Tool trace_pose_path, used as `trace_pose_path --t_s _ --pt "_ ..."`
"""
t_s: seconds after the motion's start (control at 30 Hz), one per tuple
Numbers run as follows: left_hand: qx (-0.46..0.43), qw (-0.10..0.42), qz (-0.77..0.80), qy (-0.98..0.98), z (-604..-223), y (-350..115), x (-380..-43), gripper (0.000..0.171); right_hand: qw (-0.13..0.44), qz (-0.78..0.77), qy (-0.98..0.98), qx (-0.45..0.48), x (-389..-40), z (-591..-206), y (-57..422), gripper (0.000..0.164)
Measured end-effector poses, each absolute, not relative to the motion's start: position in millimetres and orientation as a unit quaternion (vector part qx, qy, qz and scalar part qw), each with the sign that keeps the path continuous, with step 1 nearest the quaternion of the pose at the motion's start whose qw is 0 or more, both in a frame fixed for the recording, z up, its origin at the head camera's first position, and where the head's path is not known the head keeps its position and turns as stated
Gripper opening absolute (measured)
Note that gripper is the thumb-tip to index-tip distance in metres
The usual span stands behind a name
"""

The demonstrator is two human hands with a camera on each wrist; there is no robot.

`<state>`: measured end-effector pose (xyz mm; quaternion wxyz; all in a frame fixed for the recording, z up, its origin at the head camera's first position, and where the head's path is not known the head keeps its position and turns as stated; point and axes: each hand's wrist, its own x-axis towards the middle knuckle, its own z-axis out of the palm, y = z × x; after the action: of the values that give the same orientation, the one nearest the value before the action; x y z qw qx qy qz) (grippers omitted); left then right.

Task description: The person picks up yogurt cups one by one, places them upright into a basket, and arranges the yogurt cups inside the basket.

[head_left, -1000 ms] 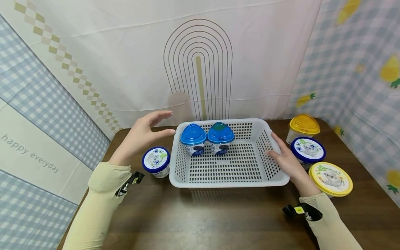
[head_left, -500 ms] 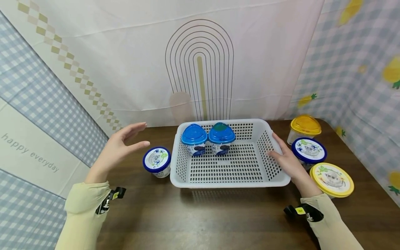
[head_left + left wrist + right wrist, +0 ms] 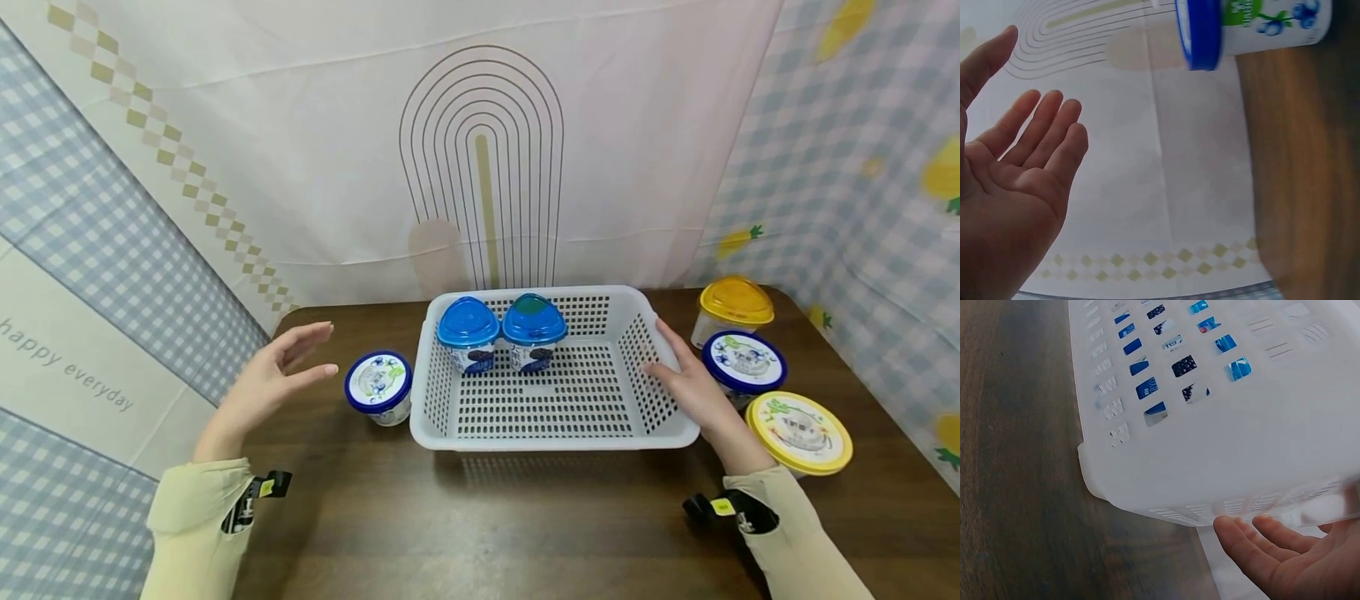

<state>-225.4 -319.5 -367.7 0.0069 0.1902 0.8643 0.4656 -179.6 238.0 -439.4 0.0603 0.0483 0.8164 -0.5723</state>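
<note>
My left hand [image 3: 262, 379] is raised left of a round tub [image 3: 378, 381] with a dark blue lid, apart from it. Its fingers and thumb are spread with nothing between them, as the left wrist view also shows, with the tub [image 3: 1272, 28] overhead there. A white perforated plastic basket [image 3: 555, 442] stands in the middle of the table. My right hand [image 3: 697, 392] grips the basket's right side, thumb over the rim and fingers against the outer wall. Inside, at the back left, two cups with blue domed lids, a left cup [image 3: 468, 323] and a right cup [image 3: 534, 321], stand side by side.
Along the right of the wooden table [image 3: 480, 525] stand a cup with a yellow domed lid [image 3: 735, 302], a dark-blue-lidded tub [image 3: 744, 362] and a wide yellow-lidded tub [image 3: 799, 432] beside my right wrist. A patterned cloth [image 3: 322, 150] hangs behind the table.
My left hand has moved left and down, away from the basket's left rim, with its fingers spread throughout. The right hand, basket and cups keep their places.
</note>
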Motion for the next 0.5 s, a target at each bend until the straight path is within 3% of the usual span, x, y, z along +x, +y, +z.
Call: trace_pose_path --t_s 0.5 --pt "0.179 0.073 0.472 0.86 -410 -329 -231 0.073 0.06 -0.575 0.815 0.045 -179 -439 239 0.079"
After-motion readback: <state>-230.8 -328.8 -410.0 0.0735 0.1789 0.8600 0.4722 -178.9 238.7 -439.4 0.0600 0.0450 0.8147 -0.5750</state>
